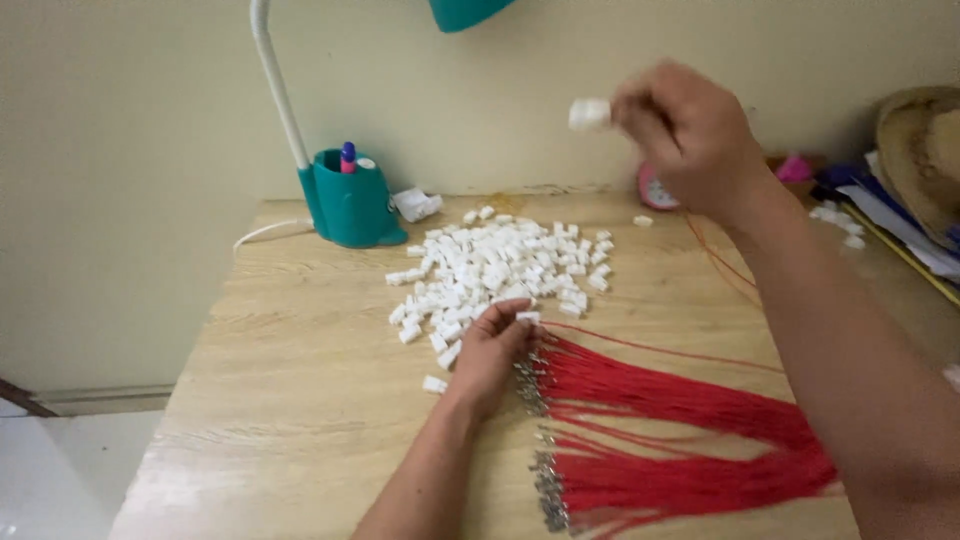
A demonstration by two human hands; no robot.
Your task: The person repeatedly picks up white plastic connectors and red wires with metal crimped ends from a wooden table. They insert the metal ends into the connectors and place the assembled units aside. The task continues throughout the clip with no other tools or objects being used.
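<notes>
**Hands over a heap of small white pieces**

A pale wooden tabletop (300,400) stands against a cream wall (130,150), with a teal lamp base (347,205) near its far left corner. The right hand (690,135), raised above the far edge, pinches one blurred white piece (589,113). The left hand (492,355) pinches another piece (527,317) at the heap (500,265), mid-tabletop. Red cords (680,440) with metal ends fan toward the near right corner.
</notes>
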